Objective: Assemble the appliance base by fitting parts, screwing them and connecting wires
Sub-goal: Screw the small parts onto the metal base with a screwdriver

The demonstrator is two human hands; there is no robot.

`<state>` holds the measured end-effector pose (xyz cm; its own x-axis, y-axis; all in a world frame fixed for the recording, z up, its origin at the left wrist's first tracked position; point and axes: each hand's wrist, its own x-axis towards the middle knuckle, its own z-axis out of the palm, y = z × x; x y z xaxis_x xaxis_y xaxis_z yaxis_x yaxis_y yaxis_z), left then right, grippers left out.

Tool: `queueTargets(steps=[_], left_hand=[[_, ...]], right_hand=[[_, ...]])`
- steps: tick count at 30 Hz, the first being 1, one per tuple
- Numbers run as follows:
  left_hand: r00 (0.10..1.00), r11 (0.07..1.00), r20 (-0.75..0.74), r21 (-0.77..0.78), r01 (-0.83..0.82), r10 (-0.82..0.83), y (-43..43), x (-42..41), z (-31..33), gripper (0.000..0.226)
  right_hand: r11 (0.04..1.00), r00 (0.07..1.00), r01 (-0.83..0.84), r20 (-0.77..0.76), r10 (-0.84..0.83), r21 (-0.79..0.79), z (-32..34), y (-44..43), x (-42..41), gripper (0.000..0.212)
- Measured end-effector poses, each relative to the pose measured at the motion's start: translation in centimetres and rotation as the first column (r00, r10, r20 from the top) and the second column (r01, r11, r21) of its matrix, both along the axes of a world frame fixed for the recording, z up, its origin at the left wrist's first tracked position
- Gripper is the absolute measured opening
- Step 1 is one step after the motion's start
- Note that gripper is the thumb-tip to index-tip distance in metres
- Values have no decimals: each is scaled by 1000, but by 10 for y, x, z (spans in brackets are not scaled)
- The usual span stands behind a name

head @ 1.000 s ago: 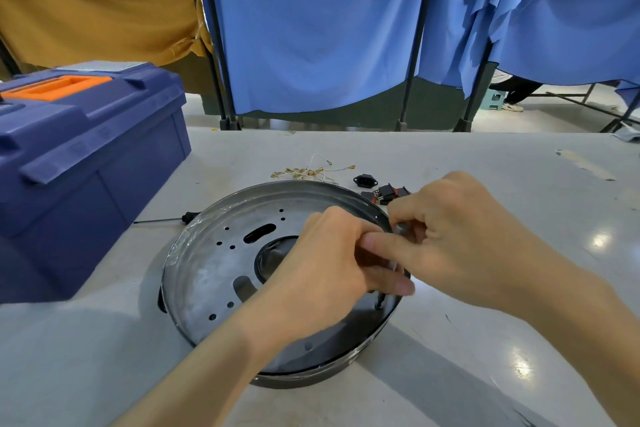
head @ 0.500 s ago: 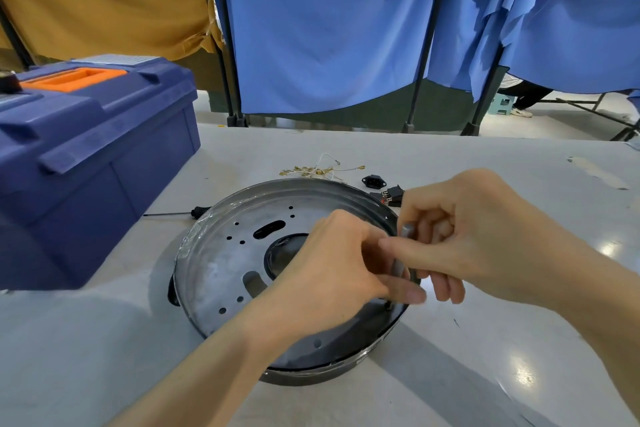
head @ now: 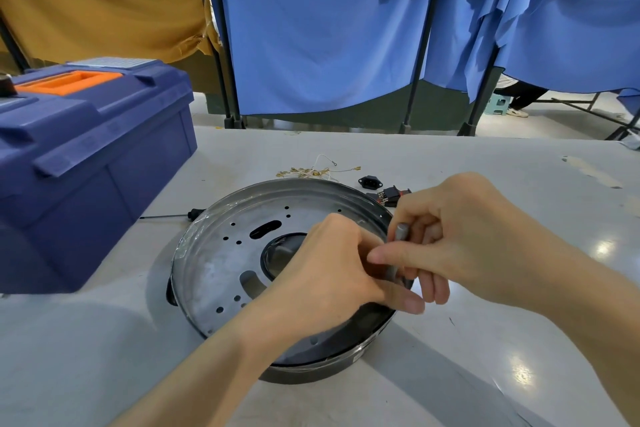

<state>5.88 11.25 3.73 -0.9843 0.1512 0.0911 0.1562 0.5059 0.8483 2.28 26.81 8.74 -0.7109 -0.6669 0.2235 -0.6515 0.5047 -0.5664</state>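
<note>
Grey surface point(head: 485, 163), blue curtains behind. Base point(head: 221, 253) lay open side up on it; toolbox point(head: 86, 156) left of base, wires point(head: 318, 170) and connector point(head: 369, 181) just beyond its far rim. Right hand point(head: 478, 239) pinched the driver point(head: 401, 231), near upright at base's right rim. Left hand point(head: 332, 270) curled round its lower shaft; tip hidden. Judged: driving a screw. Keep driver square, press lightly, steady the shaft until the thread bites.
</note>
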Motion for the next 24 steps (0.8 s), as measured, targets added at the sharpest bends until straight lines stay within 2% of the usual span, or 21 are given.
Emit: queueTargets(steps=[3, 5, 11, 15, 18, 19, 21, 23, 24], left_hand=[[1000, 1000, -29, 3, -6, 6, 3, -1, -1, 12], [1000, 1000, -8, -5, -6, 6, 0, -1, -2, 16], [999, 1000, 36, -5, -9, 9, -4, -1, -1, 6], [998, 998, -17, 32, -56, 57, -4, -1, 1, 25], [999, 998, -14, 32, -48, 49, -2, -2, 1, 16], [999, 999, -3, 38, -39, 39, -2, -2, 1, 21], [999, 998, 22, 49, -26, 25, -2, -3, -1, 27], [1000, 997, 28, 75, -4, 2, -4, -3, 0, 22], [1000, 996, 22, 91, 7, -9, -4, -3, 1, 17]], right_hand=[[999, 999, 25, -32, -24, 24, -1, -5, 2, 38], [998, 997, 33, -77, -29, 55, -1, -6, 1, 45], [998, 998, -61, -28, 61, -22, -1, -1, -4, 11], [998, 999, -39, 30, 40, -39, -3, -1, -4, 20], [999, 999, 38, -28, -38, 26, -5, -1, -4, 34], [997, 997, 49, -64, -46, 56, -4, -1, -3, 35], [996, 993, 44, -115, -35, 79, 0, 0, -3, 26], [1000, 998, -9, -54, 10, 17, 3, 2, -3, 9], [999, 999, -35, -18, 35, -15, 4, 3, -3, 8]])
